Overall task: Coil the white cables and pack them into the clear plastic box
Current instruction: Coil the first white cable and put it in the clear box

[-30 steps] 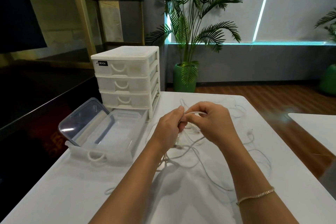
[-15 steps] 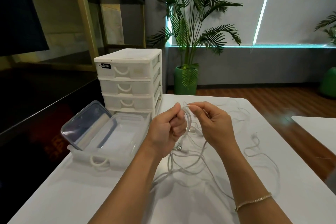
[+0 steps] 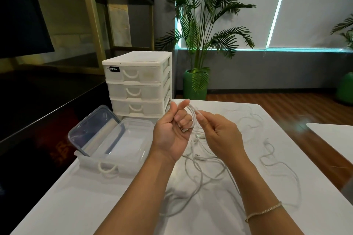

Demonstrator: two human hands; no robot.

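The left hand (image 3: 172, 131) pinches a first cable (image 3: 193, 118) loop; the right hand (image 3: 219, 133) pinches its run. The box (image 3: 133, 150) beside the left grip holds nothing; most cables (image 3: 206, 170) lie loose below.

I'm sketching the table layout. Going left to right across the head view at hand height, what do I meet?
Clear plastic box with its lid propped open → left hand holding a white cable → right hand pinching it → loose cables on the table.
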